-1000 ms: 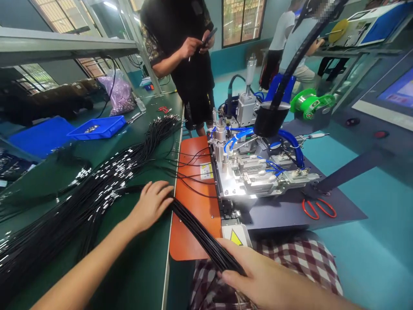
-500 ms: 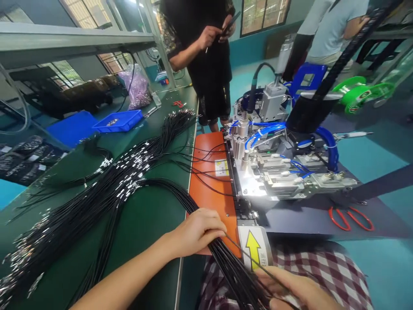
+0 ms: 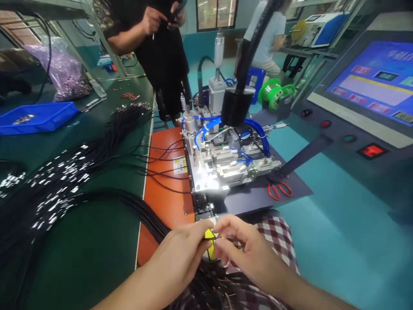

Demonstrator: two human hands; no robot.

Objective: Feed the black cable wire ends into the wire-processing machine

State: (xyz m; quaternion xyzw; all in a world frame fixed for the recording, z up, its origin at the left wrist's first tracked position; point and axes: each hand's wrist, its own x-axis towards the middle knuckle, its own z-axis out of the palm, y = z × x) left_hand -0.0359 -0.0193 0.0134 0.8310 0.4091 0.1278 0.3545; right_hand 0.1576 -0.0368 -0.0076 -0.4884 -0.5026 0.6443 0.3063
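Note:
Both hands meet above the yellow arrow label [image 3: 211, 249] at the near end of the machine. My left hand [image 3: 185, 247] pinches a thin black cable [image 3: 211, 238] and lies over the bundle of black cables [image 3: 145, 211]. Thumb and forefinger of my right hand [image 3: 240, 243] are closed on the tip of that same cable, just right of the left fingertips. The bundle runs from the green table across the orange plate [image 3: 167, 206] and down to the lap, where stripped ends show. Several single cables lead over the plate to the metal machine [image 3: 226, 163].
A heap of black cables with shiny ends [image 3: 64, 181] covers the green table [image 3: 87, 241]. Beyond are a blue tray [image 3: 41, 118] and a purple bag [image 3: 69, 73]. Red-handled scissors [image 3: 280, 190] lie right of the machine, near a control screen [image 3: 376, 86]. A person [image 3: 155, 51] stands behind.
The view has turned right, bringing the control screen in. My right hand has come up from the lower cable ends to meet my left hand at the cable tip.

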